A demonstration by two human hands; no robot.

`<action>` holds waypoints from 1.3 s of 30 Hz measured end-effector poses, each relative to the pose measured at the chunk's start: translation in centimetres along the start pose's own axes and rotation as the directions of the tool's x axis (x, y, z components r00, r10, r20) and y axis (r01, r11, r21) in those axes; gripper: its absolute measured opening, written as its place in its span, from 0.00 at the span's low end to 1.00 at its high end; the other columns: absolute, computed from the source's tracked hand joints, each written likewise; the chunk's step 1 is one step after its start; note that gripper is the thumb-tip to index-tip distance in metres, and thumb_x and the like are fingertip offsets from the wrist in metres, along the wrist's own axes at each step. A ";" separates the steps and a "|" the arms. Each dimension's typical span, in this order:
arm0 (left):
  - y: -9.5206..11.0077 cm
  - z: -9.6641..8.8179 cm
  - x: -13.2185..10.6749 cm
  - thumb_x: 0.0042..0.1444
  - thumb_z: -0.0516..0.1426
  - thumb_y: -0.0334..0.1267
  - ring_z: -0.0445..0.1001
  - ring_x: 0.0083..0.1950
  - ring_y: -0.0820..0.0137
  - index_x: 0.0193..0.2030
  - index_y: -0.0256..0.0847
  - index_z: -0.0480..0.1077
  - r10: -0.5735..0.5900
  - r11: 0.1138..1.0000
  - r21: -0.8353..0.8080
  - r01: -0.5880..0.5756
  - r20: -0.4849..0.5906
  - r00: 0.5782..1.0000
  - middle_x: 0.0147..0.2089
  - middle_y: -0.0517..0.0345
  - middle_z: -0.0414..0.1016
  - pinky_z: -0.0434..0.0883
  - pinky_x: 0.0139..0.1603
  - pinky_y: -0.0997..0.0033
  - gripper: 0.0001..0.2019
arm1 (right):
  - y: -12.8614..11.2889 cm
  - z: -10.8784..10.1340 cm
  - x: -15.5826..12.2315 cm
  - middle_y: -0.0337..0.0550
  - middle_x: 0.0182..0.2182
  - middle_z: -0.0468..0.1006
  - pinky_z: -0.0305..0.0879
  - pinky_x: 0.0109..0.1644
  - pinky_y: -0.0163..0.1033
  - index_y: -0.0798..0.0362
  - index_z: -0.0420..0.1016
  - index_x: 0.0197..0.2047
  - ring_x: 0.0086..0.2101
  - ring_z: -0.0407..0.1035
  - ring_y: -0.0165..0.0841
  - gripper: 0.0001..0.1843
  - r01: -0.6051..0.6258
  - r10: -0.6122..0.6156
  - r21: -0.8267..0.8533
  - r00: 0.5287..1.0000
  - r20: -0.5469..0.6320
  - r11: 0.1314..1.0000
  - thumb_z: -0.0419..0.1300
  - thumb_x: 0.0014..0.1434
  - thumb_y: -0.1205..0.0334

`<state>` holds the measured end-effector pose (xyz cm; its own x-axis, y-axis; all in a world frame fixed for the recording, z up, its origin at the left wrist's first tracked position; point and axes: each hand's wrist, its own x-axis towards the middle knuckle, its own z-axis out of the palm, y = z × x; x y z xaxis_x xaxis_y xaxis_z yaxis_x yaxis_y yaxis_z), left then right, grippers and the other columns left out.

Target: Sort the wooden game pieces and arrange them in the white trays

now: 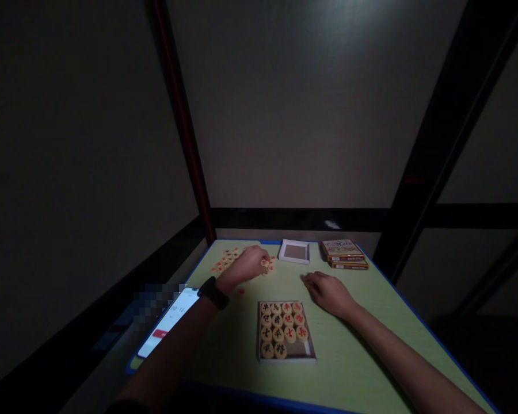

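My left hand (251,263), with a dark watch on its wrist, reaches to the far left of the table. Its thumb and fingers pinch a round xiangqi piece (265,263) with a red mark. Loose xiangqi pieces (229,260) with red and black characters lie around and partly behind it. My right hand (328,292) rests on the table right of centre, fingers curled in, with no piece visible in them. In front of me is a shallow open box (313,351) of xiangqi pieces (278,321) in rows. Its front row holds two pieces at the left; cardboard shows at the right.
A white box lid or tray (296,252) lies at the back. Two printed boxes (344,253) are stacked at the back right. A lit phone (168,322) lies at the left edge, under my left forearm. One red piece (242,291) lies apart on the green table (349,368).
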<state>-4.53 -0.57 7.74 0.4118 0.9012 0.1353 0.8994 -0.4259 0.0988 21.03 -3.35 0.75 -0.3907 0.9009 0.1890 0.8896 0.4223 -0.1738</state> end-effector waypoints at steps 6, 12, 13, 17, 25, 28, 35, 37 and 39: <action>5.1 -0.2 -5.6 0.52 0.62 0.33 0.75 0.41 0.70 0.44 0.42 0.78 0.417 0.847 -0.344 -0.405 -0.042 0.908 0.41 0.58 0.79 0.69 0.48 0.71 0.11 | 0.0 0.0 0.0 0.46 0.41 0.80 0.57 0.37 0.36 0.51 0.76 0.46 0.38 0.74 0.36 0.14 0.001 -0.001 -0.013 1.000 -0.013 1.000 0.50 0.67 0.61; 6.8 0.1 -8.0 0.52 0.66 0.37 0.73 0.40 0.70 0.41 0.41 0.78 0.602 0.731 -0.457 -0.506 0.083 0.794 0.37 0.59 0.78 0.66 0.41 0.74 0.09 | -0.1 0.0 0.1 0.46 0.41 0.80 0.57 0.37 0.36 0.50 0.76 0.46 0.37 0.74 0.35 0.13 -0.011 0.011 -0.019 1.000 -0.007 1.000 0.50 0.67 0.61; 6.8 0.3 -7.9 0.52 0.66 0.38 0.73 0.40 0.70 0.40 0.42 0.78 0.615 0.728 -0.451 -0.517 0.094 0.783 0.38 0.59 0.77 0.66 0.41 0.74 0.08 | -0.1 0.0 0.1 0.45 0.41 0.80 0.57 0.37 0.36 0.50 0.76 0.46 0.37 0.74 0.35 0.13 -0.010 0.010 -0.016 1.000 -0.007 1.000 0.50 0.67 0.61; 6.8 0.8 -6.8 0.50 0.68 0.38 0.72 0.42 0.69 0.37 0.43 0.78 0.668 0.702 -0.424 -0.572 0.117 0.734 0.39 0.59 0.76 0.66 0.43 0.74 0.08 | 0.0 0.0 0.1 0.46 0.42 0.80 0.57 0.38 0.36 0.51 0.76 0.47 0.38 0.74 0.36 0.14 -0.002 0.002 -0.007 1.000 -0.016 1.000 0.49 0.67 0.61; 7.6 1.4 -5.3 0.47 0.69 0.40 0.72 0.43 0.67 0.35 0.43 0.77 0.736 0.670 -0.367 -0.646 0.209 0.644 0.35 0.60 0.75 0.65 0.44 0.73 0.09 | -0.3 -0.4 -0.1 0.47 0.41 0.80 0.58 0.39 0.36 0.52 0.76 0.45 0.38 0.74 0.36 0.14 -0.008 0.008 -0.012 1.000 0.001 1.000 0.49 0.67 0.61; 7.7 1.5 -5.3 0.48 0.69 0.40 0.72 0.45 0.66 0.36 0.44 0.77 0.740 0.668 -0.368 -0.646 0.237 0.630 0.36 0.59 0.76 0.65 0.46 0.71 0.09 | -0.3 -0.5 -0.1 0.47 0.42 0.80 0.59 0.40 0.36 0.51 0.76 0.47 0.39 0.74 0.36 0.15 -0.006 0.006 0.009 1.000 0.006 1.000 0.49 0.67 0.61; 7.3 1.6 -5.7 0.52 0.67 0.41 0.73 0.44 0.65 0.36 0.43 0.78 0.759 0.641 -0.373 -0.670 0.182 0.625 0.38 0.58 0.79 0.65 0.45 0.70 0.07 | -0.2 -0.4 0.0 0.47 0.44 0.80 0.60 0.42 0.35 0.51 0.76 0.49 0.41 0.74 0.36 0.15 -0.020 0.020 0.015 1.000 0.018 1.000 0.50 0.67 0.62; 7.2 1.6 -5.7 0.52 0.66 0.42 0.73 0.43 0.66 0.36 0.43 0.78 0.768 0.632 -0.375 -0.678 0.191 0.611 0.36 0.58 0.79 0.65 0.45 0.71 0.08 | -0.2 -0.3 0.0 0.47 0.43 0.80 0.60 0.42 0.35 0.51 0.76 0.48 0.40 0.74 0.36 0.15 -0.016 0.016 0.007 1.000 0.017 1.000 0.50 0.67 0.61; 7.2 1.6 -5.8 0.51 0.67 0.43 0.72 0.43 0.66 0.35 0.44 0.78 0.766 0.636 -0.374 -0.675 0.203 0.610 0.35 0.60 0.79 0.64 0.44 0.71 0.08 | -0.1 -0.2 0.0 0.47 0.43 0.80 0.59 0.41 0.35 0.51 0.76 0.48 0.39 0.74 0.36 0.14 -0.010 0.010 0.000 1.000 0.013 1.000 0.50 0.67 0.61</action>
<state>-0.22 -8.69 6.05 0.9699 0.2401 -0.0415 0.2397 -0.9093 0.3403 21.00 -3.42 0.99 -0.3849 0.9063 0.1744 0.8935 0.4132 -0.1758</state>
